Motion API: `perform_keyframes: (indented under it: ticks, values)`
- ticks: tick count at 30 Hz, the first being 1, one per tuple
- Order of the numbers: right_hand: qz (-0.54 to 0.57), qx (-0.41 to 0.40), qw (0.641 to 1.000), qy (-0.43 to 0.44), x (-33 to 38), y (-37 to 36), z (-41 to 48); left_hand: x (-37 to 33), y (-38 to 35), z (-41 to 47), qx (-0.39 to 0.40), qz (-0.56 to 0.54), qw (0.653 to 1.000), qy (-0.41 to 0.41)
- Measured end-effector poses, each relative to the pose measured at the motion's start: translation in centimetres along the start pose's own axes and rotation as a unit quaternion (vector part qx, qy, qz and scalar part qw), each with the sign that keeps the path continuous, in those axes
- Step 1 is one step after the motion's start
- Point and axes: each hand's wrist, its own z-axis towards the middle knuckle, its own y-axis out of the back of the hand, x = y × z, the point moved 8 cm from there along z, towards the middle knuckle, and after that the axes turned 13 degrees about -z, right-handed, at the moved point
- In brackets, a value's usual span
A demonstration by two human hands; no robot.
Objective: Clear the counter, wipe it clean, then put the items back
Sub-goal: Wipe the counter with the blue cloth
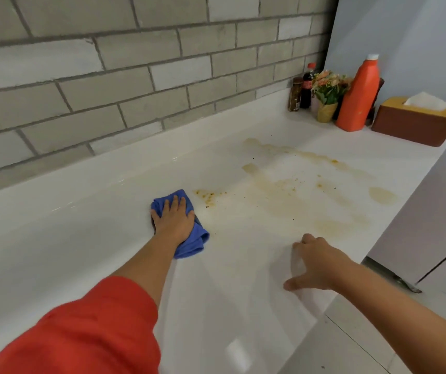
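Observation:
My left hand (174,218) presses flat on a folded blue cloth (193,242) on the white counter (81,225). Just right of the cloth lie brown specks and a small stain (207,196). A wide yellowish smear (305,190) spreads over the counter's right half. My right hand (315,263) rests on the counter near its front edge, fingers spread, holding nothing. At the far right corner stand an orange bottle (359,98), a cola bottle (307,87), a dark spice jar (295,95), a small flower pot (327,98) and a brown tissue box (416,122).
A grey brick-tile wall (135,76) runs behind the counter. A pale panel (405,36) closes the right end. Cabinet fronts (432,238) and floor tiles lie below the counter's front edge at the right.

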Motion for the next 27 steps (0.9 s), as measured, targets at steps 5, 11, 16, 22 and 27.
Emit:
perform_keyframes:
  ticks: [5,11,16,22,27]
  values:
    - [-0.009,0.042,0.999,0.003,0.0,-0.5,0.2,-5.3,-2.0,-1.8,-0.007,0.012,0.997,-0.076]
    - [-0.014,0.054,0.998,0.004,0.8,0.1,-0.6,-7.6,-3.5,-9.7,0.002,-0.015,0.98,-0.198]
    - [0.001,0.02,1.0,0.007,0.6,-0.4,-0.8,-2.9,-2.1,-7.4,-0.012,0.011,0.993,-0.12]
    - [0.011,0.004,1.0,0.01,0.5,-0.7,-0.5,-4.0,-1.9,-2.0,-0.02,0.029,0.999,0.002]
    - [0.011,0.001,1.0,0.005,0.1,-1.0,-0.4,-11.5,-5.3,-4.4,0.024,0.027,0.994,-0.103]
